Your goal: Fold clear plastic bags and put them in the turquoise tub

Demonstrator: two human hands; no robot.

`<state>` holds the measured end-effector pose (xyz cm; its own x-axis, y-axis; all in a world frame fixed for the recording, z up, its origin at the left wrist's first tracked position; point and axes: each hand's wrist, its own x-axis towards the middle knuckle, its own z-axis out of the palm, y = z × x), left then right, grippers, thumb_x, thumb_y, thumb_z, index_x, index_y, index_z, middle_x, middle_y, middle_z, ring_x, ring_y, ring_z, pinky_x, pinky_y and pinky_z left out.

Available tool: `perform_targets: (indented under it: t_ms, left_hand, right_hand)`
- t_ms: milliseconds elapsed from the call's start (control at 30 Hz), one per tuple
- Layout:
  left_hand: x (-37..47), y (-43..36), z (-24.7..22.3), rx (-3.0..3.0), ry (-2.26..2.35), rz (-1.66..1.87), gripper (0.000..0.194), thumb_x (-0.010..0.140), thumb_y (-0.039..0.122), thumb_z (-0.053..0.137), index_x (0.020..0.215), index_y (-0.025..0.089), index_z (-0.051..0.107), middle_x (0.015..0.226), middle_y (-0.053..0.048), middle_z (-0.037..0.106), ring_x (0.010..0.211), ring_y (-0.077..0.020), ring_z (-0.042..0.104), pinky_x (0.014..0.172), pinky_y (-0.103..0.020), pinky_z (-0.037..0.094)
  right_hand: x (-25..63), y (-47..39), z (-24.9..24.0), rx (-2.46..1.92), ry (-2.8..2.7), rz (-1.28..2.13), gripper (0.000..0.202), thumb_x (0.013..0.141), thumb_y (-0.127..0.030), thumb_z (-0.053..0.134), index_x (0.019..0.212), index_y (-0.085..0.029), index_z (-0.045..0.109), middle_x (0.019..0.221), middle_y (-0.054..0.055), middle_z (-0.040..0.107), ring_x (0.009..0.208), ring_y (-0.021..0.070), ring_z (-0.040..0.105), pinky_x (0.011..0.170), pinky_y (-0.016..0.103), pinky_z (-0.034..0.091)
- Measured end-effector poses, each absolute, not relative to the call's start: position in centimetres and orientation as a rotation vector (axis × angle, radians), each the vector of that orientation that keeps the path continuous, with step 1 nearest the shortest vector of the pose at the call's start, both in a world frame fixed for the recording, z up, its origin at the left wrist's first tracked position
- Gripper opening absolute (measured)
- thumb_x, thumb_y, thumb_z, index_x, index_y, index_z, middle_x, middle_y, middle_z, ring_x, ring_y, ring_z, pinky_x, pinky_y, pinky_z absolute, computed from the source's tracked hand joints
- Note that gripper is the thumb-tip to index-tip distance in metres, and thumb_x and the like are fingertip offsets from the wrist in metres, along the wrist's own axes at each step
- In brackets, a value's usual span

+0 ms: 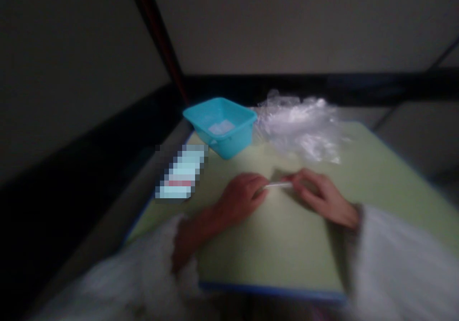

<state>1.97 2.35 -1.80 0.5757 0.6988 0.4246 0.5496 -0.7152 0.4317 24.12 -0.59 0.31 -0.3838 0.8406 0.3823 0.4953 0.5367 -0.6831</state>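
Observation:
Between my two hands a thin, white, stick-like piece (278, 185) stretches level, just above the tabletop or on it; I cannot tell which. My left hand (244, 194) pinches its left end with closed fingers. At the other end, the thumb and fingers of my right hand (320, 193) close on it too. Blur hides the exact kind of the piece, and the fingers cover both its ends.
A pale green table (265, 259) with a blue edge carries everything. Behind my left hand stands a turquoise basket (234, 142) with whitish pieces inside. Crumpled clear plastic bags (304, 125) lie at the back right. A pixelated, light rectangular item (182, 173) is at the left edge.

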Motion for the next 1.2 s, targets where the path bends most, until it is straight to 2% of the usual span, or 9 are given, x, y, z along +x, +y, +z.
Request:
perform_targets:
  t_ms: [133, 200, 300, 367, 433, 567, 633, 867, 1200]
  left_hand:
    - [2.6, 2.2, -1.4, 2.133, 1.077, 0.873, 0.022, 0.080, 0.024, 0.052, 0.061, 0.014, 0.056, 0.060, 0.001, 0.057, 0.058, -0.0110, 0.052, 0.056, -0.021, 0.038]
    - [2.8, 2.2, -1.4, 1.901, 1.034, 0.838, 0.022, 0.077, 0.025, 0.053, 0.059, 0.014, 0.055, 0.056, 0.002, 0.055, 0.055, -0.0101, 0.050, 0.051, -0.019, 0.035]
    - [3.0, 2.5, -1.5, 1.680, 0.995, 0.790, 0.020, 0.072, 0.026, 0.056, 0.058, 0.013, 0.057, 0.056, 0.000, 0.057, 0.053, -0.0102, 0.052, 0.051, -0.019, 0.037]
    - [3.0, 2.6, -1.5, 1.583, 0.976, 0.767, 0.019, 0.071, 0.028, 0.057, 0.060, 0.012, 0.059, 0.057, -0.001, 0.060, 0.054, -0.0106, 0.054, 0.053, -0.020, 0.039]
    - [3.0, 2.6, -1.5, 1.502, 0.957, 0.746, 0.020, 0.070, 0.031, 0.059, 0.064, 0.011, 0.061, 0.060, -0.003, 0.062, 0.055, -0.0114, 0.056, 0.054, -0.021, 0.041]
    - [3.1, 2.2, -1.3, 1.435, 0.938, 0.722, 0.021, 0.068, 0.031, 0.061, 0.069, 0.010, 0.064, 0.063, -0.005, 0.065, 0.056, -0.0122, 0.058, 0.055, -0.021, 0.043]
    - [3.2, 2.1, -1.2, 1.426, 0.934, 0.729, 0.021, 0.067, 0.030, 0.062, 0.069, 0.010, 0.065, 0.062, -0.005, 0.065, 0.056, -0.0120, 0.058, 0.055, -0.021, 0.043]
    - [3.1, 2.2, -0.8, 1.361, 0.981, 0.934, 0.024, 0.074, 0.035, 0.058, 0.064, 0.013, 0.059, 0.057, -0.001, 0.061, 0.054, -0.0115, 0.058, 0.056, -0.022, 0.045]
    - [3.1, 2.3, -1.0, 1.449, 1.024, 0.978, 0.025, 0.076, 0.031, 0.055, 0.057, 0.014, 0.056, 0.053, 0.000, 0.059, 0.051, -0.0106, 0.055, 0.054, -0.021, 0.043]
  right_hand:
    - [23.5, -0.7, 0.7, -1.096, -1.687, 0.907, 0.011, 0.084, -0.029, 0.050, 0.077, -0.020, 0.051, 0.060, -0.003, 0.052, 0.051, 0.0106, 0.048, 0.044, 0.021, 0.036]
    - [23.1, -0.8, 0.9, -1.072, -1.556, 1.041, 0.012, 0.082, -0.031, 0.055, 0.084, -0.021, 0.049, 0.057, -0.006, 0.049, 0.045, 0.0090, 0.042, 0.039, 0.020, 0.031]
    - [22.7, -1.1, 1.1, -1.021, -1.466, 1.153, 0.030, 0.077, -0.027, 0.063, 0.099, -0.024, 0.044, 0.057, -0.008, 0.050, 0.042, 0.0079, 0.040, 0.037, 0.018, 0.028]
    - [22.5, -1.3, 1.0, -1.009, -1.476, 1.142, 0.038, 0.074, -0.023, 0.066, 0.105, -0.025, 0.044, 0.055, -0.010, 0.046, 0.042, 0.0077, 0.040, 0.037, 0.018, 0.028]
    - [22.4, -1.3, 0.7, -1.017, -1.506, 1.097, 0.036, 0.073, -0.021, 0.067, 0.105, -0.024, 0.050, 0.056, -0.009, 0.047, 0.045, 0.0082, 0.042, 0.039, 0.018, 0.032]
    - [22.6, -1.0, 0.0, -1.049, -1.528, 1.019, 0.024, 0.073, -0.024, 0.068, 0.096, -0.020, 0.062, 0.073, -0.001, 0.062, 0.058, 0.0113, 0.053, 0.047, 0.022, 0.043]
    - [22.7, -0.9, -0.2, -1.069, -1.527, 1.018, 0.023, 0.073, -0.026, 0.068, 0.094, -0.019, 0.064, 0.074, 0.000, 0.063, 0.058, 0.0118, 0.054, 0.048, 0.023, 0.043]
    - [22.7, -1.0, 0.0, -1.073, -1.537, 1.073, 0.024, 0.073, -0.026, 0.069, 0.094, -0.018, 0.066, 0.074, 0.001, 0.066, 0.058, 0.0118, 0.055, 0.048, 0.023, 0.044]
    - [22.6, -1.0, 0.1, -1.100, -1.572, 1.065, 0.023, 0.073, -0.027, 0.067, 0.094, -0.018, 0.065, 0.075, 0.001, 0.067, 0.059, 0.0127, 0.057, 0.049, 0.024, 0.046]
